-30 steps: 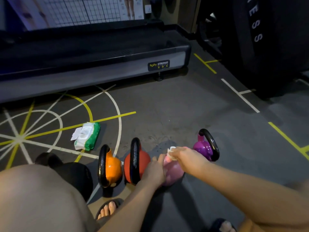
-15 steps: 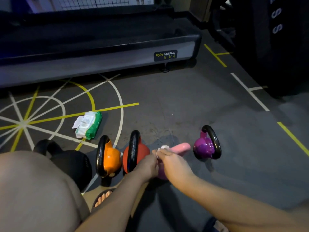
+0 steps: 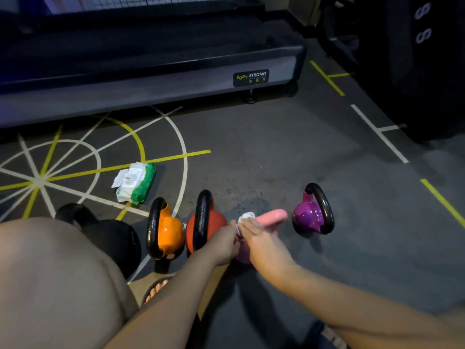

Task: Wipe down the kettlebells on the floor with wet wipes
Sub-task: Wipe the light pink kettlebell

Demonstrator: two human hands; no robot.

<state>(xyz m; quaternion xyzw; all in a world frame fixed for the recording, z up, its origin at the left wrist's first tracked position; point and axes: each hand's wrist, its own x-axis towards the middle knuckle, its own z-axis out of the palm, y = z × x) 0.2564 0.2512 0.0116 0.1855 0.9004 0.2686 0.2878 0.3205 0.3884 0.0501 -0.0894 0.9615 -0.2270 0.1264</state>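
- Ahead of you stands a treadmill bearing a "BODY STRONG" label.
- Yellow and white lines cross the grey floor.
- Your sandalled foot shows below.

Yellow and white lines cross the grey floor. The row runs black kettlebell, orange kettlebell, red kettlebell, pink kettlebell, purple kettlebell. The wipes pack is green and white, the wipe white.

The dark grey floor, lined yellow and white, carries a row: black kettlebell, orange kettlebell, red kettlebell, pink kettlebell, seemingly tipped, and purple kettlebell. A wet wipes pack lies beyond, near a treadmill.
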